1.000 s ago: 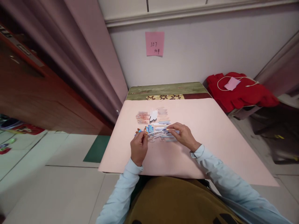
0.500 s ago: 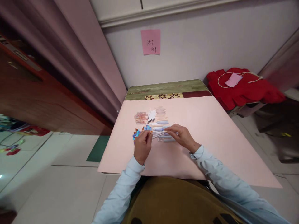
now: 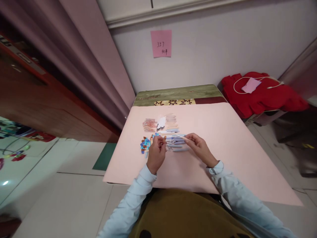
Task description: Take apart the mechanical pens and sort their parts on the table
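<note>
My left hand (image 3: 157, 153) is closed in a pinch above the near side of the pen parts, with a small orange-brown pen cap (image 3: 165, 137) at its fingertips. To its right, my right hand (image 3: 200, 149) pinches one end of a thin pale pen refill (image 3: 182, 137), which points left toward the other hand. Blue and brown pen caps (image 3: 144, 144) lie loose beside my left hand. Between the hands lie bluish pen barrels (image 3: 179, 142), some partly hidden. Farther back is a bundle of white refills with black ends (image 3: 160, 123).
Reddish clear pieces (image 3: 149, 125) and a stack of pale barrels (image 3: 171, 121) flank the white refills. A pink sheet (image 3: 223, 165) covers most of the table. Red cloth with a white cable (image 3: 267, 96) is piled at the right; a wooden door (image 3: 61, 109) stands left.
My hands have moved farther apart, the right one shifting right with the refill. The left hand has turned and shifted slightly right, uncovering more of the loose caps.
</note>
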`<state>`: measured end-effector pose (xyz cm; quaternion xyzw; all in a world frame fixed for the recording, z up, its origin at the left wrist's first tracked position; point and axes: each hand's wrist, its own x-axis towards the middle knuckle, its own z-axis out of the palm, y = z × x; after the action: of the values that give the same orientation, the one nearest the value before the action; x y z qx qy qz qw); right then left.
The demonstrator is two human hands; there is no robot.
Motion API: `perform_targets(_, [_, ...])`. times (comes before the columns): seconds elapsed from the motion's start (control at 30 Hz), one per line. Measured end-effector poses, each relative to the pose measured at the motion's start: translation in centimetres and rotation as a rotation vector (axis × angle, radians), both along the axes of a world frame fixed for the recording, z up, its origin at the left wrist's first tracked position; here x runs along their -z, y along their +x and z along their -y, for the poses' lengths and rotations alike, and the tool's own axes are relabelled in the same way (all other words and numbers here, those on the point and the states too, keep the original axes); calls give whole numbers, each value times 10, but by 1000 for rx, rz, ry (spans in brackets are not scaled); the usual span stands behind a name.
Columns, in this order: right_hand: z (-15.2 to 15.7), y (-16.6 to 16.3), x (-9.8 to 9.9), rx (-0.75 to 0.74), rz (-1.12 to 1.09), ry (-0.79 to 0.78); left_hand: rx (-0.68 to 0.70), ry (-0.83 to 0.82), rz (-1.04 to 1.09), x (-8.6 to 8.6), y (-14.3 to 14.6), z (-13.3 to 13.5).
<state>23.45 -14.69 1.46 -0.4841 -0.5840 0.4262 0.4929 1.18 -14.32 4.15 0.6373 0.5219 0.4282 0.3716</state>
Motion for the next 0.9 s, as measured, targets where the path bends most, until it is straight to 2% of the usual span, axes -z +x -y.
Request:
perform_targets(0.1, [1,6,-7,25,-13,16,39,-1,-9,-4,2,0])
perform_targets(0.27, [4,12,-27,105,284,195,44,47,-96,-3,2,0])
perform_targets(0.4, [8,7,-38,112,424,247,70,110,-204,4,1,0])
perform_targets(0.53, [9,1,-38,91,505,260,93,167,-270,5,2,2])
perform_targets(0.73, [7,6,-37,57,640,317,144,171,-314,-5,-6,2])
perform_targets(0.83, [4,10,-42,22,689,321,143,103,-218,-6,-10,-2])
perform_targets(0.9, [3,9,-44,-10,673,299,145,-45,16,-3,-10,-6])
